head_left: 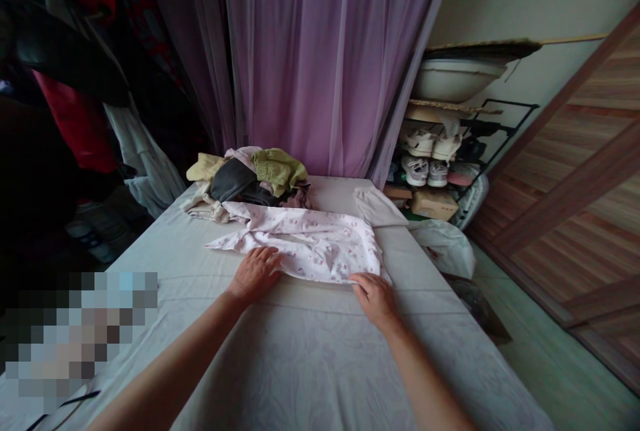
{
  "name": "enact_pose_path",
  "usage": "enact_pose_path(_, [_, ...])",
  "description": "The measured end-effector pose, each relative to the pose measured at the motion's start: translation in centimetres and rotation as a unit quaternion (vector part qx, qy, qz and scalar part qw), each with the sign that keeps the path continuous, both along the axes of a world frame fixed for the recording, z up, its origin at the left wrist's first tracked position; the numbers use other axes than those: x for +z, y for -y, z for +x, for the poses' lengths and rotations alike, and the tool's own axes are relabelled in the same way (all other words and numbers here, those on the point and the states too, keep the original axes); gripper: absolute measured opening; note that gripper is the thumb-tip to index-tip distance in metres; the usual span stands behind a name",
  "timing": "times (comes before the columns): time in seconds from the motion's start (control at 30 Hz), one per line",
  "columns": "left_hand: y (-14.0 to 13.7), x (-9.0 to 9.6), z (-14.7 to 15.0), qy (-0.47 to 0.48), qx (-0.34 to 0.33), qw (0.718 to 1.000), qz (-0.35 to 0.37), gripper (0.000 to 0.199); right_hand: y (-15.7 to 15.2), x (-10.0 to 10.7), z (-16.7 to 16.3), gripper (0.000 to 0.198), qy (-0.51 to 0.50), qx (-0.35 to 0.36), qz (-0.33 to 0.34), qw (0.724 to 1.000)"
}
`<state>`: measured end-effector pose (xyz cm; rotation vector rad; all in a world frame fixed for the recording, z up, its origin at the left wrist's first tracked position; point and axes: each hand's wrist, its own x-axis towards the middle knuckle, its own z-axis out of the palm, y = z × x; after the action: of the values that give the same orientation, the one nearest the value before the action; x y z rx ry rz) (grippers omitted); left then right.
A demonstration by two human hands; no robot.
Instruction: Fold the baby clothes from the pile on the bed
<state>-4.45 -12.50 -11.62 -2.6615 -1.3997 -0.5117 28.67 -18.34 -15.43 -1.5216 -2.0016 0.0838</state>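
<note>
Pale pink trousers [325, 241] with a small print lie spread sideways on the sheet-covered bed. Their waist end points right and the two legs reach left. My left hand [257, 274] rests on the near leg, palm down and fingers stretched out over the cloth. At the near right corner, by the waist, my right hand [375, 296] has its fingers closed on the edge of the fabric. Behind the legs sits a heap of crumpled clothes [240, 181] in yellow, dark grey and green. A folded white garment [379, 207] lies just beyond the waist end.
The bed [310, 357] has a pale patterned sheet. A purple curtain [310, 57] hangs at its far end. A shoe rack [425, 151] with shoes and a white basin [457, 77] stands right, near a wooden door [575, 217]. Hanging clothes [75, 117] fill the dark left side.
</note>
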Motion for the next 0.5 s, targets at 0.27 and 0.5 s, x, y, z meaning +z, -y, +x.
enact_pose_path(0.27, [-1.9,1.2,-3.2,-0.018,0.12,0.992,-0.031,0.033,0.4,0.1,1.0,0.027,0.066,-0.021,0.052,0.996])
enact_pose_path(0.5, [0.3,1.6,-7.9,0.021,0.173,0.984,0.042,0.032,0.9,0.1,2.4,0.03,0.141,-0.154,0.064,0.976])
